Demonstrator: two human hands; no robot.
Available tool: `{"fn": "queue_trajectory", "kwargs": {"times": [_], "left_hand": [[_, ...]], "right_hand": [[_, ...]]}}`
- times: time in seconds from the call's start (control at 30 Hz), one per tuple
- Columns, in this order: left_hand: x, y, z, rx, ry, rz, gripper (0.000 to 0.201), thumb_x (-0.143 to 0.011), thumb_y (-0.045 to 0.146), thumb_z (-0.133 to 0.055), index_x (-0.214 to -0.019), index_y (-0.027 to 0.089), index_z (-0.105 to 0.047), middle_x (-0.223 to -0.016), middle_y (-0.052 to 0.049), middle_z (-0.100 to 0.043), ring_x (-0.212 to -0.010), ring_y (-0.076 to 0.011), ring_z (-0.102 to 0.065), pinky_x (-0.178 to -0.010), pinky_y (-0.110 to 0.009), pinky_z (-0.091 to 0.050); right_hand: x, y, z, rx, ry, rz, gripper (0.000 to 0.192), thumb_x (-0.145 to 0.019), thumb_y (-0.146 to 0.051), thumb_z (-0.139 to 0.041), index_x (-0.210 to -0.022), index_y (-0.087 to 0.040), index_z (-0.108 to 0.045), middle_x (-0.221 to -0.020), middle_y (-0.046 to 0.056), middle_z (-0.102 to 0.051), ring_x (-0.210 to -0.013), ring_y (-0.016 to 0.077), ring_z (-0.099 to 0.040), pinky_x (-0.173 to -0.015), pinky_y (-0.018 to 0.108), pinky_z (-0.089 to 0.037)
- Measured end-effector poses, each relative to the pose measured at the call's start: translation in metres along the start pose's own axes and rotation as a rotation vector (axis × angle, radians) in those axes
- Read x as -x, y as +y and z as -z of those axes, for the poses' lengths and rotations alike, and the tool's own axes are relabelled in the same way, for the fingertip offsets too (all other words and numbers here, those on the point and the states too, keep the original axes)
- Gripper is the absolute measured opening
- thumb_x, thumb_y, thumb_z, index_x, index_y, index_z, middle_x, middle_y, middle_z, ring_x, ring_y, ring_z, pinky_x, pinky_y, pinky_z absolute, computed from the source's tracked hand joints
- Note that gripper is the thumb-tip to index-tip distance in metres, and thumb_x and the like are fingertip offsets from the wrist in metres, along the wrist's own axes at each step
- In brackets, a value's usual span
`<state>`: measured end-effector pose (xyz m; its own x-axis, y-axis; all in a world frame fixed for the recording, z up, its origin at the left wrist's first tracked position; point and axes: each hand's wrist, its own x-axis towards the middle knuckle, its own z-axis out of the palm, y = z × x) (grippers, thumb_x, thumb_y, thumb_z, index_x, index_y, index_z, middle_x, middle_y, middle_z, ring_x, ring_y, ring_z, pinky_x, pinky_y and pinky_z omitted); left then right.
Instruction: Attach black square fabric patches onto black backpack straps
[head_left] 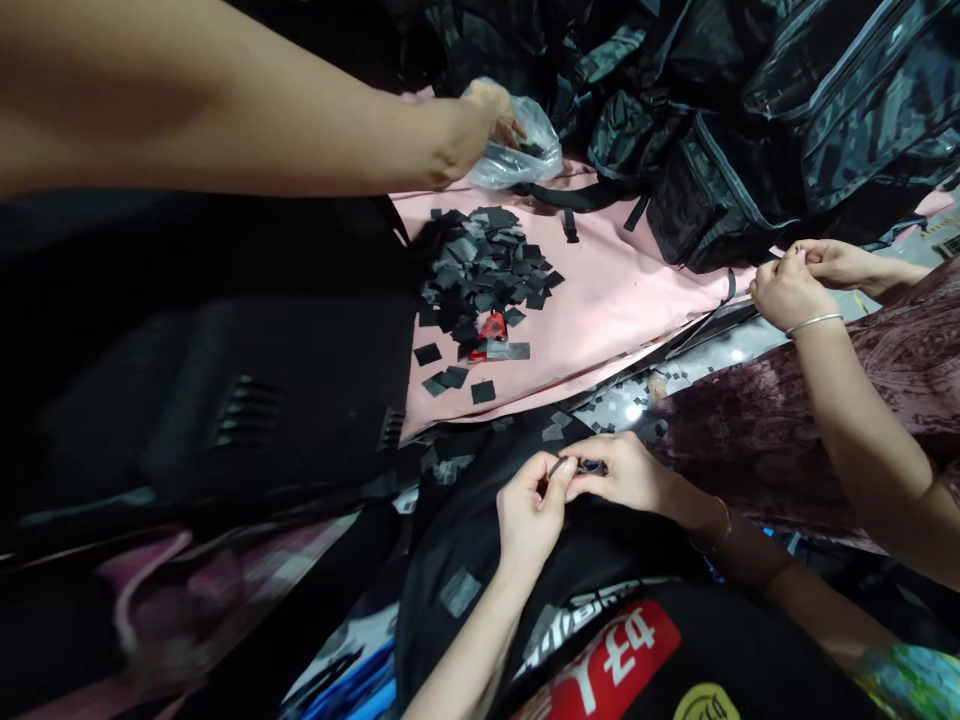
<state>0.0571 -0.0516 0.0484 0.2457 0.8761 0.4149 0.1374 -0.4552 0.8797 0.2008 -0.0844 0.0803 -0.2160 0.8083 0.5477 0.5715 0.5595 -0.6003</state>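
Observation:
Above my lap, my left hand [531, 505] and my right hand [626, 475] come close together with the fingertips pinched. Between them is a small black piece [594, 467], perhaps a bit of strap or a plastic fitting; its kind is too small to make out. A dark curved edge shows at my left thumb. Beyond my hands, a heap of small black fabric squares [491, 260] lies on a pink sheet [600, 290]. A small red object [493, 326] and a greyish strip [508, 351] lie at the heap's near edge.
Another person's arm [300, 110] reaches from the left into a clear plastic bag [525, 150]. At right, a co-worker's hands [799, 285] pinch something small. Dark camouflage backpacks [720, 190] stand behind. A black strap with a buckle [571, 226] crosses the sheet. Scraps litter the floor [622, 405].

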Motion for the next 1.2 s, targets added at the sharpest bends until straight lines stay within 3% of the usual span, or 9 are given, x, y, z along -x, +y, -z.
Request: {"fn": "queue_trajectory", "kwargs": {"times": [0.1,0.27,0.4,0.5,0.67,0.8,0.93,1.03,1.2], "left_hand": [[-0.001,0.002,-0.001,0.026,0.058,-0.014,0.046,-0.08,0.045,-0.049,-0.054,0.014,-0.028,-0.053,0.002,-0.024,-0.05,-0.0072,-0.023,-0.047,-0.022,-0.021],[-0.002,0.006,0.003,0.015,-0.063,-0.068,0.045,-0.08,0.045,-0.05,-0.053,0.013,-0.032,-0.052,0.002,-0.026,-0.051,-0.0069,-0.025,-0.048,-0.022,-0.021],[-0.003,0.008,0.008,0.026,-0.087,-0.092,0.044,-0.077,0.041,-0.053,-0.051,0.013,-0.031,-0.051,0.002,-0.026,-0.05,-0.0064,-0.026,-0.048,-0.021,-0.023],[-0.004,0.007,0.013,0.069,-0.123,-0.051,0.038,-0.077,0.037,-0.053,-0.053,0.013,-0.035,-0.049,0.003,-0.032,-0.048,-0.0063,-0.029,-0.048,-0.02,-0.025],[-0.004,0.006,0.022,0.128,-0.177,-0.026,0.027,-0.08,0.036,-0.052,-0.068,0.012,-0.052,-0.056,0.001,-0.046,-0.053,-0.0079,-0.043,-0.055,-0.019,-0.035],[-0.003,0.006,0.024,0.208,-0.133,0.071,0.031,-0.079,0.042,-0.054,-0.079,0.011,-0.059,-0.065,-0.002,-0.053,-0.057,-0.0097,-0.049,-0.055,-0.02,-0.04],[-0.002,0.004,0.023,0.225,-0.048,0.107,0.033,-0.07,0.04,-0.067,-0.084,0.011,-0.064,-0.071,-0.004,-0.058,-0.061,-0.0105,-0.05,-0.056,-0.019,-0.042],[-0.001,-0.001,0.022,0.222,0.002,0.118,0.034,-0.067,0.041,-0.069,-0.084,0.011,-0.066,-0.075,-0.005,-0.06,-0.061,-0.0108,-0.051,-0.057,-0.02,-0.044],[-0.002,-0.012,0.024,0.189,-0.074,0.169,0.036,-0.071,0.045,-0.065,-0.085,0.011,-0.065,-0.078,-0.006,-0.061,-0.063,-0.0121,-0.054,-0.059,-0.022,-0.045]], "right_hand": [[0.0,-0.003,0.001,-0.034,-0.018,-0.024,0.022,-0.073,-0.027,-0.065,-0.092,-0.016,-0.063,-0.087,0.001,-0.062,-0.078,0.0081,-0.055,-0.074,0.018,-0.042],[0.002,0.0,0.002,-0.094,0.006,-0.027,0.021,-0.071,-0.027,-0.065,-0.091,-0.021,-0.062,-0.086,-0.003,-0.062,-0.079,0.0081,-0.056,-0.075,0.021,-0.041],[0.003,0.001,-0.001,-0.187,-0.027,-0.168,0.022,-0.069,-0.031,-0.066,-0.086,-0.017,-0.064,-0.076,-0.002,-0.06,-0.053,0.0023,-0.05,-0.055,0.015,-0.039],[0.003,0.0,-0.009,-0.302,0.001,-0.262,0.026,-0.066,-0.031,-0.069,-0.083,-0.012,-0.066,-0.068,0.0,-0.058,-0.04,0.0015,-0.043,-0.042,0.014,-0.032],[0.001,0.004,-0.018,-0.311,0.115,-0.292,0.022,-0.069,-0.03,-0.067,-0.07,-0.008,-0.063,-0.044,-0.003,-0.044,-0.039,0.0036,-0.04,-0.042,0.015,-0.031],[-0.002,0.007,-0.019,-0.256,0.164,-0.248,0.025,-0.068,-0.033,-0.068,-0.076,-0.01,-0.067,-0.057,-0.001,-0.055,-0.042,0.0035,-0.043,-0.044,0.015,-0.034],[-0.002,0.008,-0.02,-0.133,0.219,-0.098,0.022,-0.07,-0.029,-0.067,-0.083,-0.012,-0.069,-0.081,0.004,-0.065,-0.068,0.0092,-0.058,-0.064,0.017,-0.045],[-0.002,0.011,-0.022,-0.091,0.214,-0.067,0.027,-0.071,-0.032,-0.068,-0.09,-0.013,-0.07,-0.089,0.005,-0.065,-0.079,0.0119,-0.06,-0.072,0.019,-0.048],[-0.001,0.01,-0.021,-0.074,0.173,-0.062,0.041,-0.073,-0.036,-0.066,-0.106,-0.013,-0.066,-0.095,0.007,-0.063,-0.081,0.0121,-0.059,-0.072,0.02,-0.048]]}}
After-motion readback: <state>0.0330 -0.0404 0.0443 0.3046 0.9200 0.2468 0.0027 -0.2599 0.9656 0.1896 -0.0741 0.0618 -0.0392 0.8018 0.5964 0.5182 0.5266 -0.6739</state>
